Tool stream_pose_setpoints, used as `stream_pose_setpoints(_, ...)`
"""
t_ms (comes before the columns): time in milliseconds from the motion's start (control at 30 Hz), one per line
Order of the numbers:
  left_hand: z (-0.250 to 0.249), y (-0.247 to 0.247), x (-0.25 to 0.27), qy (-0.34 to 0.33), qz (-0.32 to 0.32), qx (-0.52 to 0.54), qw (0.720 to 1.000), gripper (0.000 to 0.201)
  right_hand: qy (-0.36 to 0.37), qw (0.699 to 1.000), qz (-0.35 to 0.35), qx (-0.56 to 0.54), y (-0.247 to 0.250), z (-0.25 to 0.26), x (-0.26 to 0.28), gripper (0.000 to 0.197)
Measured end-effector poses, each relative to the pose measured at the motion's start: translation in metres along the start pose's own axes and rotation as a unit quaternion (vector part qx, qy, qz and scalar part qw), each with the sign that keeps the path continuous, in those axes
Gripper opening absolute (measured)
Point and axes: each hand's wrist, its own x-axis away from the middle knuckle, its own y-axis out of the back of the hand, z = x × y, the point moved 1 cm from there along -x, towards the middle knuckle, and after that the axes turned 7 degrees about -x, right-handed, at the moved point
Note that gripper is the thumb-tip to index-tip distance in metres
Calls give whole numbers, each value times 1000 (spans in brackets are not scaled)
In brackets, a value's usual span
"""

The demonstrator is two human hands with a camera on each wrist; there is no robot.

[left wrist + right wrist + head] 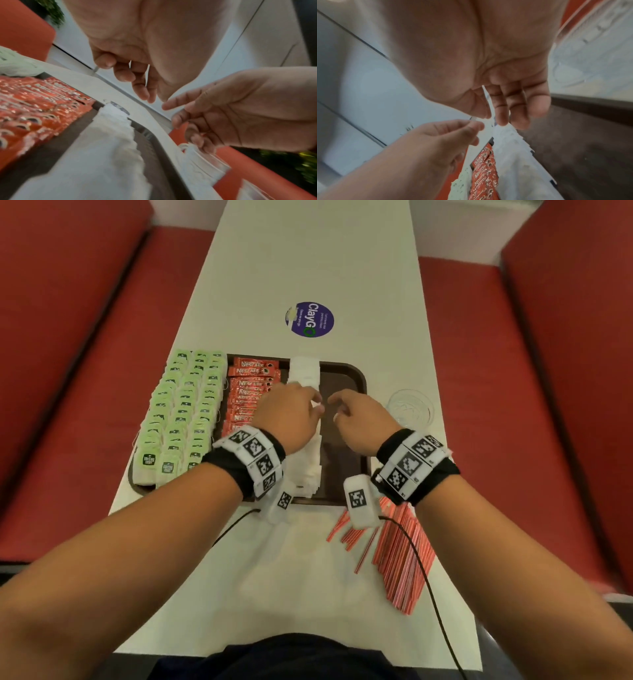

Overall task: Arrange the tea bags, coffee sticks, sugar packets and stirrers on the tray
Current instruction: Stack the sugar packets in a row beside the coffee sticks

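Observation:
A dark brown tray [346,385] holds rows of green tea bags [185,405] at its left, red coffee sticks [251,378] beside them, and a column of white sugar packets [305,371] in the middle. Its right part is bare. Red stirrers [400,556] lie loose on the table, near the tray's front right corner. My left hand [313,402] hovers over the sugar column and seems to pinch a white sugar packet [318,406]. Close to its right, my right hand [337,405] has loosely curled fingers [180,115] holding nothing. The wrist views are blurred.
A clear glass dish [411,407] stands on the white table just right of the tray. A round purple sticker [310,319] lies beyond the tray. Red bench seats [68,371] flank the table. Cables trail from both wrists across the near table.

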Motion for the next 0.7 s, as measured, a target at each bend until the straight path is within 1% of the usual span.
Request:
stream_pose_setpoints(67, -19, 1, 24, -33, 15, -6, 999, 26, 5, 1000, -3, -14, 5, -8, 26, 32)
stream_pose_setpoints(167, -47, -4, 56, -64, 62, -21, 996, 24, -6, 1000, -1, -14, 11, -25, 64, 25)
stream_pose_setpoints(300, -75, -19, 85, -69, 139, -111, 982, 27, -9, 999, 37, 13, 15, -53, 113, 23)
stream_pose_setpoints(400, -91, -29, 103, -81, 186, -154, 967, 25, -33, 996, 50, 65, 14, -78, 143, 23)
stream_pose_setpoints(500, -105, -41, 115, -87, 225, -179, 954, 19, -84, 984, 53, 149, 11, -105, 163, 28)
stream_pose_setpoints(567, -114, -49, 120, -98, 238, -201, 945, 21, -116, 969, 67, 208, 9, -122, 172, 34)
stream_pose_setpoints(633, -121, -54, 124, -116, 237, -216, 940, 24, -116, 959, 67, 249, 6, -135, 178, 38)
stream_pose_setpoints(667, -124, -57, 125, -122, 230, -213, 942, 24, -114, 958, 63, 257, 4, -141, 179, 44)
stream_pose_setpoints(700, -128, -58, 126, -123, 221, -200, 946, 25, -111, 957, 59, 262, 2, -147, 179, 55)
